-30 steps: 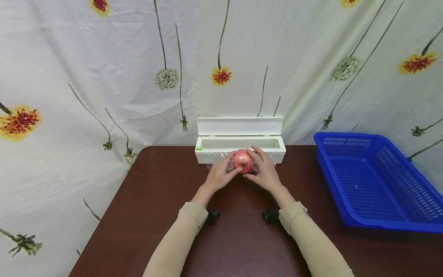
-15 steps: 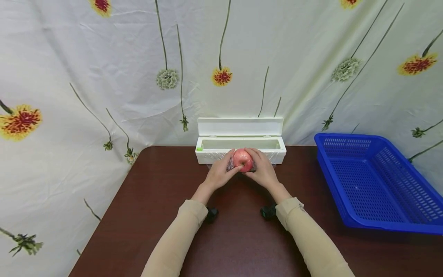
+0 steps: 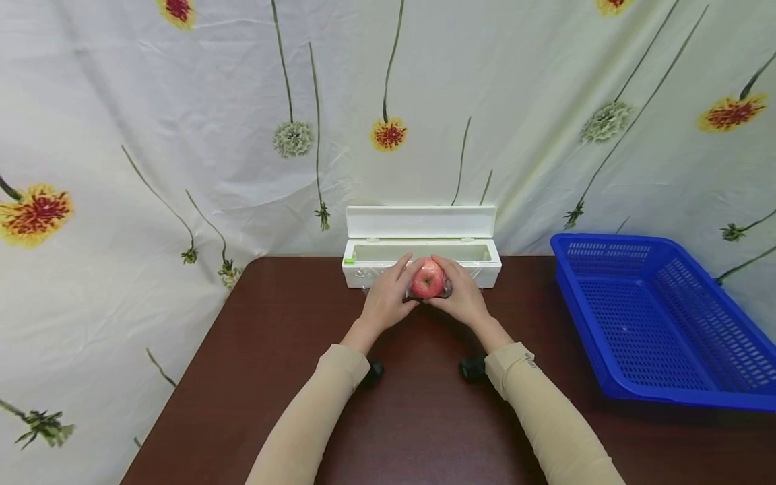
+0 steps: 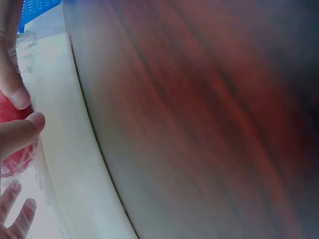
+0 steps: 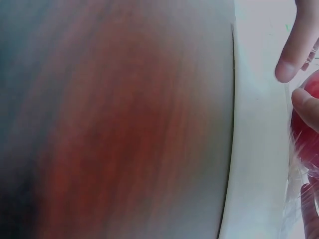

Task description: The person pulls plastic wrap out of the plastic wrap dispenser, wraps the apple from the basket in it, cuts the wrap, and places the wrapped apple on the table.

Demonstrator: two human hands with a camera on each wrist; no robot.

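Observation:
A red apple [image 3: 428, 279], stem end facing me, is held between both hands, with clear cling film [image 3: 447, 286] wrinkled around it. My left hand [image 3: 383, 296] curves round its left side, index finger near the top edge and thumb low; in the left wrist view two spread fingers [image 4: 22, 216] of it stand off the apple. From the right, my right hand [image 3: 463, 296] grips the apple, its thumb [image 5: 301, 99] lying over the red skin in the right wrist view. Just behind is a white cling film dispenser [image 3: 364, 275] with its lid raised. The apple's far side is hidden.
On the right of the dark brown table [image 3: 291, 337] stands a blue perforated basket [image 3: 606, 323]. A flowered cloth [image 3: 242, 121] hangs behind and beside the table. The dispenser sits at the table's back edge.
The apple has turned so its stem end faces me more fully. My left thumb has slid down off its face, and the left fingers have lifted slightly. The right hand stays on the apple.

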